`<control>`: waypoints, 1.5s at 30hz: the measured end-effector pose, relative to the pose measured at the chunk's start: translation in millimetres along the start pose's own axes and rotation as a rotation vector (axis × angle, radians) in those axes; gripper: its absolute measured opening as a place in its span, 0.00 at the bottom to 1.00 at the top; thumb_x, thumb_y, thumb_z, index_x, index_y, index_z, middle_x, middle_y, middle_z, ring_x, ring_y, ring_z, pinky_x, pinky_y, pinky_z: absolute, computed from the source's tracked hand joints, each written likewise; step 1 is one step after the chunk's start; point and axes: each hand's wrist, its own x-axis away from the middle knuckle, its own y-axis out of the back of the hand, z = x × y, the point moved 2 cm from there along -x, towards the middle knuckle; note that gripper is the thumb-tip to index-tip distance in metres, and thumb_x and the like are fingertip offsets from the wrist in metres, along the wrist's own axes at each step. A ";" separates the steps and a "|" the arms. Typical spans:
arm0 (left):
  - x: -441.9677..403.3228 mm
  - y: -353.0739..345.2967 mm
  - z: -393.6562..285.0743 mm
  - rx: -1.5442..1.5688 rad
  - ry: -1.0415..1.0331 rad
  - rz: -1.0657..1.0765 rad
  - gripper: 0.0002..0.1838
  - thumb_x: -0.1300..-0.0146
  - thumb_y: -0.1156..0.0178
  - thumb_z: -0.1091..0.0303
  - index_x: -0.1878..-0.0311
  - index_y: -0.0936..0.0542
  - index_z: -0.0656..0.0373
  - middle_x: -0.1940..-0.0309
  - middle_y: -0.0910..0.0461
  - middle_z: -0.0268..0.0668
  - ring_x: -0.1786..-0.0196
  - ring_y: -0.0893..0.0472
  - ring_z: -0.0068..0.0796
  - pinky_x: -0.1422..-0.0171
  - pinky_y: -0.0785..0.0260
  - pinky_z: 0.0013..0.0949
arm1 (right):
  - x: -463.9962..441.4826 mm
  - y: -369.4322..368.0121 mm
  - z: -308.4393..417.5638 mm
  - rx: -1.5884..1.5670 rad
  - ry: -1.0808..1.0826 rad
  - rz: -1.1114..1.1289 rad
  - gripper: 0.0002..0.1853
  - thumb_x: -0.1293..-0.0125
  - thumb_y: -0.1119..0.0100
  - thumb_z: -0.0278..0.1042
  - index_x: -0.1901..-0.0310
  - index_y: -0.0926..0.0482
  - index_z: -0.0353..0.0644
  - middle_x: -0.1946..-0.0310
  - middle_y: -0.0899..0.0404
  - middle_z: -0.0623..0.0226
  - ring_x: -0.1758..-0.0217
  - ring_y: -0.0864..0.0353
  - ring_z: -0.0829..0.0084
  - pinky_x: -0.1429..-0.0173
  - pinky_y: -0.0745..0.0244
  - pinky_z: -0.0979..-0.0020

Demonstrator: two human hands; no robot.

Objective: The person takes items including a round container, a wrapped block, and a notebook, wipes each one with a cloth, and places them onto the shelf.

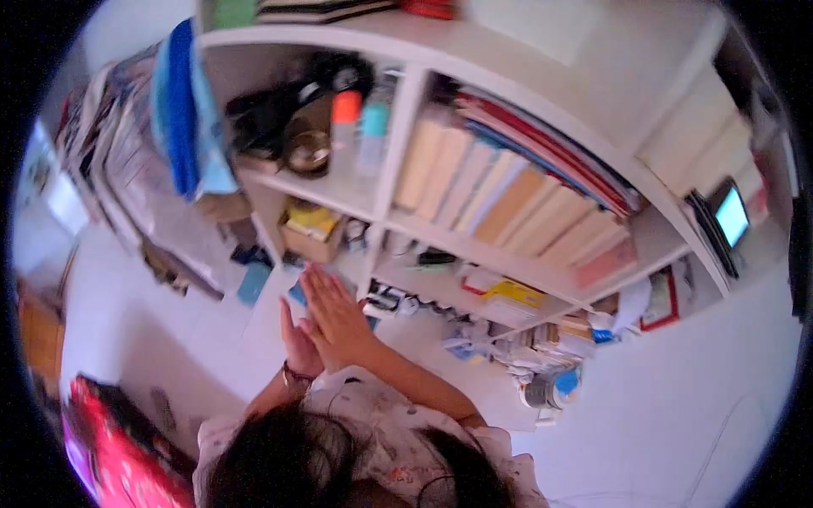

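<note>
My right hand (337, 320) is stretched out flat, its fingers straight and close together, with the back of the hand toward me. Against its left side is my left hand (298, 343), thumb side up and a dark bracelet (296, 374) around the wrist. The palms face each other and seem to touch near the heels. Nothing shows in either hand, though the space between the palms is partly hidden. Beyond the fingertips stands a white shelf unit (398, 135), with a small box holding something yellow (312, 222) in a lower compartment.
Books (508, 199) fill the middle compartment. Bottles with orange (345, 106) and teal caps stand left of them. Clothes (127, 161) hang at the left. A lit screen (731, 216) is at the right. Stacked papers (550, 347) and a clear container (546, 391) sit low down. Red fabric (127, 453) lies lower left.
</note>
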 end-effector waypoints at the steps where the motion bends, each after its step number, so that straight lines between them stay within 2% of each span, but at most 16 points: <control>1: 2.1 4.4 -13.4 -0.139 0.000 0.048 0.38 0.36 0.69 0.35 0.30 0.49 0.50 0.30 0.49 0.39 0.30 0.47 0.45 0.28 0.57 0.47 | 3.7 -5.7 5.8 0.004 0.046 0.028 0.36 0.39 0.54 0.43 0.36 0.48 0.26 0.32 0.54 0.44 0.28 0.55 0.52 0.26 0.64 0.57; 4: 4.4 16.4 -33.7 -0.334 -0.021 0.088 0.38 0.36 0.68 0.36 0.31 0.47 0.52 0.31 0.48 0.42 0.30 0.45 0.45 0.28 0.56 0.47 | 19.3 -18.7 29.3 0.014 0.211 0.252 0.35 0.37 0.57 0.43 0.36 0.49 0.24 0.33 0.52 0.44 0.28 0.54 0.52 0.27 0.61 0.57; 6: 1.8 39.1 -24.1 -0.393 -0.129 -0.079 0.40 0.37 0.66 0.35 0.32 0.45 0.57 0.32 0.44 0.42 0.32 0.42 0.44 0.28 0.55 0.43 | -1.2 -17.2 17.3 -0.077 0.017 0.290 0.36 0.43 0.51 0.40 0.37 0.45 0.25 0.33 0.50 0.43 0.28 0.52 0.52 0.27 0.59 0.57; 9: -0.6 19.1 -30.7 -0.398 -0.189 -0.189 0.36 0.35 0.68 0.38 0.31 0.46 0.52 0.33 0.44 0.49 0.32 0.41 0.45 0.28 0.54 0.46 | 0.0 -16.3 16.9 -0.057 0.120 0.044 0.31 0.36 0.59 0.40 0.36 0.46 0.27 0.33 0.49 0.45 0.28 0.53 0.53 0.27 0.61 0.57; 12: 1.7 28.0 -53.7 -0.441 -0.022 0.227 0.32 0.32 0.66 0.43 0.32 0.44 0.54 0.33 0.42 0.37 0.32 0.41 0.36 0.28 0.52 0.40 | 5.3 -27.7 29.5 -0.058 0.208 0.213 0.30 0.35 0.61 0.39 0.36 0.45 0.27 0.33 0.49 0.45 0.28 0.51 0.54 0.27 0.61 0.56; 16: 4.7 11.7 -48.6 -0.456 -0.201 -0.257 0.39 0.36 0.64 0.36 0.33 0.43 0.59 0.35 0.39 0.43 0.34 0.37 0.40 0.29 0.49 0.41 | -3.7 -21.8 25.6 0.018 0.125 0.041 0.30 0.36 0.61 0.40 0.36 0.43 0.29 0.33 0.48 0.48 0.28 0.51 0.54 0.28 0.60 0.55; 18: 0.8 12.4 -53.2 -0.365 -0.100 0.178 0.38 0.35 0.64 0.38 0.33 0.43 0.59 0.36 0.38 0.42 0.35 0.36 0.39 0.30 0.49 0.42 | 10.5 -27.6 38.9 -0.051 0.157 0.093 0.29 0.35 0.62 0.40 0.36 0.43 0.30 0.33 0.47 0.49 0.28 0.50 0.54 0.29 0.59 0.55; 20: 9.0 17.5 -34.3 -0.357 -0.074 0.256 0.33 0.33 0.65 0.42 0.33 0.42 0.55 0.35 0.38 0.38 0.34 0.37 0.35 0.29 0.50 0.42 | -0.6 -25.5 29.4 -0.062 0.157 0.138 0.28 0.35 0.62 0.39 0.37 0.41 0.31 0.33 0.46 0.51 0.29 0.50 0.54 0.29 0.57 0.55; 22: 13.1 23.7 -19.2 -0.419 -0.302 -0.246 0.34 0.34 0.65 0.40 0.32 0.43 0.53 0.35 0.39 0.38 0.33 0.38 0.34 0.29 0.51 0.41 | -11.4 -19.7 16.5 -0.043 0.111 0.106 0.27 0.35 0.61 0.39 0.37 0.40 0.32 0.33 0.45 0.51 0.29 0.49 0.54 0.29 0.57 0.54; 24: 17.1 11.7 -31.7 -0.217 -0.105 -0.142 0.30 0.33 0.61 0.45 0.33 0.41 0.51 0.35 0.38 0.35 0.34 0.39 0.33 0.29 0.51 0.39 | -13.0 -15.7 16.0 0.027 0.050 0.046 0.26 0.35 0.60 0.39 0.39 0.38 0.32 0.33 0.46 0.52 0.29 0.50 0.52 0.29 0.57 0.53; 28: 20.0 26.2 -60.5 -0.643 -0.043 -0.280 0.24 0.35 0.49 0.59 0.38 0.35 0.56 0.42 0.31 0.35 0.39 0.32 0.32 0.34 0.41 0.38 | 16.7 -33.5 16.2 0.065 0.022 0.081 0.25 0.33 0.61 0.38 0.37 0.40 0.33 0.31 0.52 0.52 0.28 0.57 0.48 0.28 0.60 0.53; 34: 22.1 27.4 -66.8 -0.833 -0.037 -0.145 0.33 0.35 0.53 0.48 0.34 0.43 0.61 0.39 0.34 0.43 0.38 0.32 0.38 0.34 0.40 0.40 | 21.9 -36.9 -1.1 -0.710 -0.237 -0.228 0.26 0.30 0.60 0.34 0.33 0.47 0.34 0.31 0.51 0.54 0.29 0.49 0.60 0.30 0.53 0.63; 35: 22.9 28.0 -67.2 -0.892 -0.038 -0.053 0.41 0.38 0.53 0.40 0.32 0.48 0.61 0.39 0.34 0.43 0.39 0.31 0.36 0.35 0.39 0.38 | 24.4 -43.7 -8.3 -0.906 -0.349 -0.269 0.26 0.31 0.53 0.33 0.35 0.43 0.33 0.35 0.42 0.57 0.39 0.35 0.70 0.37 0.39 0.71; 38: 14.8 25.0 -70.0 -1.048 -0.004 0.129 0.42 0.37 0.59 0.39 0.31 0.50 0.62 0.34 0.42 0.42 0.36 0.36 0.35 0.33 0.45 0.37 | 29.0 -43.3 -15.7 -1.249 -0.676 -0.098 0.24 0.36 0.44 0.37 0.43 0.33 0.34 0.47 0.27 0.60 0.49 0.25 0.71 0.45 0.30 0.71; 39: 13.2 21.8 -71.0 -1.123 0.029 0.196 0.42 0.36 0.60 0.38 0.31 0.51 0.63 0.32 0.47 0.42 0.34 0.39 0.36 0.31 0.49 0.37 | 27.3 -41.2 -13.4 -1.224 -0.606 -0.110 0.17 0.40 0.38 0.38 0.54 0.25 0.35 0.63 0.20 0.68 0.63 0.23 0.79 0.58 0.27 0.75; 45: 10.6 -23.9 -67.8 -2.064 -0.162 0.410 0.40 0.36 0.65 0.38 0.33 0.43 0.64 0.29 0.61 0.50 0.26 0.60 0.46 0.27 0.66 0.43 | 24.0 -23.4 -16.7 -0.950 -0.551 -0.147 0.13 0.40 0.38 0.38 0.65 0.21 0.34 0.75 0.21 0.68 0.72 0.26 0.81 0.65 0.29 0.75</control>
